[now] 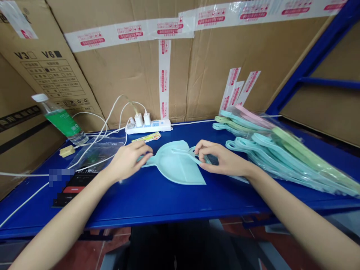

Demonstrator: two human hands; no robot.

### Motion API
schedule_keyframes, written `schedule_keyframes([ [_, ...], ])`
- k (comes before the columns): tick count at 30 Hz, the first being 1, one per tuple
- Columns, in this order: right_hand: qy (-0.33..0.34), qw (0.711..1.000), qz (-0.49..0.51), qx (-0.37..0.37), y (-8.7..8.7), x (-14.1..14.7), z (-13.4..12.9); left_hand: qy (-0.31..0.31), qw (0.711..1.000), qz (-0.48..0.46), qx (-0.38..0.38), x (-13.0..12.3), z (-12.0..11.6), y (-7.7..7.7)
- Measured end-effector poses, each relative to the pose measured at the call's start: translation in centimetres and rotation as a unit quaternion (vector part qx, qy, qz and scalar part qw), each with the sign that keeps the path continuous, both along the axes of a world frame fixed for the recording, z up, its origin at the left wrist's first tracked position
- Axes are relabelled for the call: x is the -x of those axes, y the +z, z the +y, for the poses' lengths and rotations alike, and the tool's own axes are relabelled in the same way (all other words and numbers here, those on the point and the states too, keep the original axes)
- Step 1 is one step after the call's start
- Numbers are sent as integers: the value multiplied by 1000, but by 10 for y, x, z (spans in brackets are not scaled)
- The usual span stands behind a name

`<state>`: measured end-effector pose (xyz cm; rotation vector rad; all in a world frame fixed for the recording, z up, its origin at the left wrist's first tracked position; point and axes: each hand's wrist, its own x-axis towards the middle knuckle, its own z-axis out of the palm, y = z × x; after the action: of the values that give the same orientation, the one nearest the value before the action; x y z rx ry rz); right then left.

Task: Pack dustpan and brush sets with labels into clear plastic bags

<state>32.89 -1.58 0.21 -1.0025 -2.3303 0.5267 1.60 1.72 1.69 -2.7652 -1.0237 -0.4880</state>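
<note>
A light teal dustpan point(180, 165) lies in front of me on the blue table, its wide edge turned to the right. My left hand point(131, 159) is closed around its handle at the left. My right hand point(215, 155) pinches a slim teal looped handle point(184, 151), whose tip reaches over the dustpan's right part. The rest of that piece is mostly hidden by the hand, so its kind cannot be made out. Something dark point(211, 159) shows beside the right fingers.
Several teal, green and pink long-handled pieces in plastic wrap point(281, 157) are piled at the right. A white power strip point(150, 126) with plugs and cables stands behind. Left are a water bottle point(63, 122), clear plastic bag point(97, 152) and black-and-red object point(74, 189). Cardboard point(126, 71) walls the back.
</note>
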Motion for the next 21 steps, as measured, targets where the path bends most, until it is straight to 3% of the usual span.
schedule_keyframes([
  [2, 6, 1000, -4, -4, 2, 8, 2, 87, 996, 14, 28, 7, 10, -1],
  [4, 22, 1000, -15, -6, 6, 18, 6, 115, 990, 20, 76, 8, 14, -5],
  [8, 71, 996, -57, -9, 12, 43, 18, 114, 984, 5, 137, 3, 13, -17],
  [12, 85, 993, -76, -22, 4, 62, 25, 114, 977, -42, 178, 0, 12, -21],
  [21, 102, 994, -38, -28, -16, 58, 15, 109, 956, -145, 232, -4, 15, -28],
])
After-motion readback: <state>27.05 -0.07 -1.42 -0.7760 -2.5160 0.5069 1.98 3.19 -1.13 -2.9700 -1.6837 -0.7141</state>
